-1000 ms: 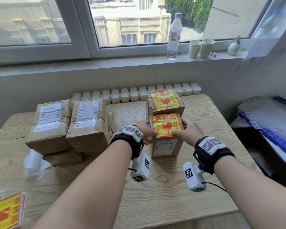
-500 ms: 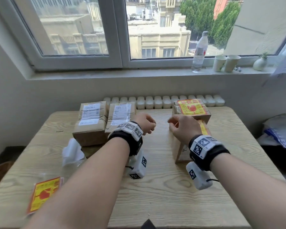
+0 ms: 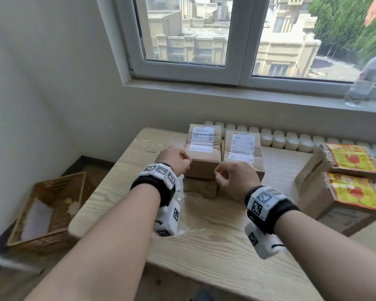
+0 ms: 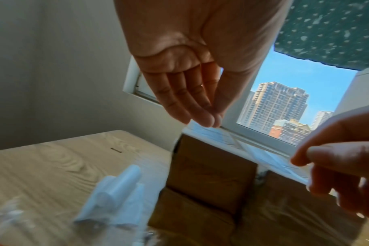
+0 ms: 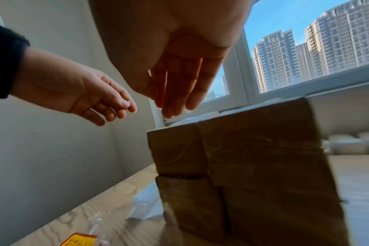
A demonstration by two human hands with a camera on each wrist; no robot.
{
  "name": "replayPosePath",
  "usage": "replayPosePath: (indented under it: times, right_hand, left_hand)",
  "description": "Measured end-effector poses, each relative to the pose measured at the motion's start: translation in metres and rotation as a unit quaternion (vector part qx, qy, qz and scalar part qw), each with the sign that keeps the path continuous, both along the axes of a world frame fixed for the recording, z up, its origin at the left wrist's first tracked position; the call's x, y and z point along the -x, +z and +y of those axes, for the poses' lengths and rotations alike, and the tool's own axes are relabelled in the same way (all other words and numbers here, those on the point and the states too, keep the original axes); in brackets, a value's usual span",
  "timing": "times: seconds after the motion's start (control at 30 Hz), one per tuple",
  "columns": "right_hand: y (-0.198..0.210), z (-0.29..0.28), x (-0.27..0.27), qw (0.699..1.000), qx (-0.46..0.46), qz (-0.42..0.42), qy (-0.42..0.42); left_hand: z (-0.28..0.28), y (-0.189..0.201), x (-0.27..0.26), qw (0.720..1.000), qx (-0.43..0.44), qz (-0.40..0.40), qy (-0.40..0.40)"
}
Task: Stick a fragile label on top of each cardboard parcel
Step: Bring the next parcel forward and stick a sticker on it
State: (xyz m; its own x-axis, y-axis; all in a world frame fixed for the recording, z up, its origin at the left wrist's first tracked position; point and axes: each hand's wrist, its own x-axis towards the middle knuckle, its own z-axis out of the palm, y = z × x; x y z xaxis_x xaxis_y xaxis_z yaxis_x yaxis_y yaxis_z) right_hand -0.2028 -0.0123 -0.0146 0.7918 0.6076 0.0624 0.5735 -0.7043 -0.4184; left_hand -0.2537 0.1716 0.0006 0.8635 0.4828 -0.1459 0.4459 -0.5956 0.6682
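Two brown parcels with white shipping labels, the left parcel and the right parcel, sit on lower boxes at the middle back of the wooden table. My left hand hovers at the left parcel's near corner. My right hand hovers just in front of the right parcel. Both hands are empty with relaxed fingers, as the left wrist view and right wrist view show. At the right, two parcels carry yellow-red fragile labels, the far one and the near one. A spare fragile label lies on the table below my hands.
A wicker basket stands on the floor left of the table. Crumpled plastic and rolled white backing paper lie beside the left stack. A water bottle stands on the windowsill, and a white radiator runs behind the table.
Both hands let go of the labelled parcel and moved left to the unlabelled stack. The head turned left, so the labelled parcels now sit at the right edge.
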Motion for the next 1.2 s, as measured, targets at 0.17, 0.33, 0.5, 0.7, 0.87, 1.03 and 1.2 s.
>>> replayPosePath:
  times: [0.17,0.33,0.5,0.7,0.87,1.03,1.2]
  right_hand:
    - [-0.023,0.048,0.015,0.998,0.013,0.059,0.004]
    - [-0.060,0.083,0.020,0.985,0.083,0.139,-0.057]
    - [-0.112,0.098,0.020,0.937,0.201,0.279,-0.060]
    - [-0.145,0.128,0.024,0.916,0.103,0.378,-0.088]
    - [-0.168,0.154,0.028,0.901,0.077,0.416,-0.093]
    - [-0.178,0.170,0.037,0.866,0.117,0.477,-0.096]
    - [-0.186,0.182,0.037,0.863,0.133,0.474,-0.109]
  left_hand:
    - [0.062,-0.029,0.029,0.998,0.018,0.034,0.044]
    - [0.107,-0.066,0.046,0.995,0.037,0.075,0.061]
    - [0.142,-0.110,0.055,0.986,0.034,0.148,0.064]
    - [0.166,-0.157,0.063,0.966,0.022,0.253,0.056]
    - [0.181,-0.181,0.068,0.947,0.040,0.311,0.073]
    - [0.178,-0.187,0.064,0.950,0.053,0.301,0.062]
    - [0.184,-0.197,0.062,0.948,0.140,0.270,0.091]
